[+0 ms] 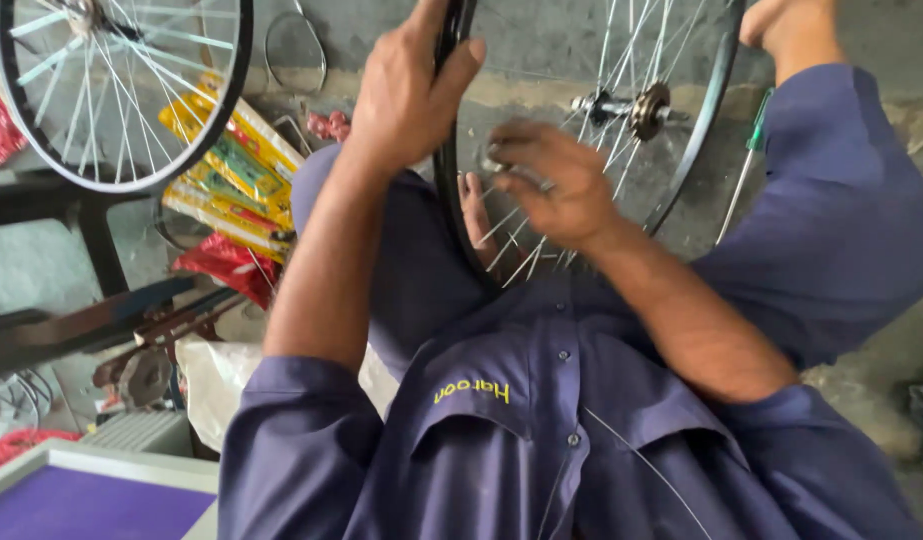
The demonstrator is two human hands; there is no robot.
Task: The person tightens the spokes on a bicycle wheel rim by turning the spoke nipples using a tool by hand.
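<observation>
A bicycle wheel with a black rim (447, 200) and silver spokes stands upright between my knees, its hub (647, 106) to the right. My left hand (411, 95) is closed around the top of the rim. My right hand (559, 188) reaches in among the spokes (516, 255), its fingers pinched on one of them near a small metal piece; motion blur hides the detail. A loose thin spoke (646, 470) lies across my blue shirt. My bare foot (475, 212) shows behind the spokes.
A second wheel (121, 170) rests on a black metal stand at the upper left. Yellow packets (231, 175) and a red packet (226, 265) lie on the concrete floor. A green-handled screwdriver (756, 125) lies at right. A purple-topped box (81, 500) sits at bottom left.
</observation>
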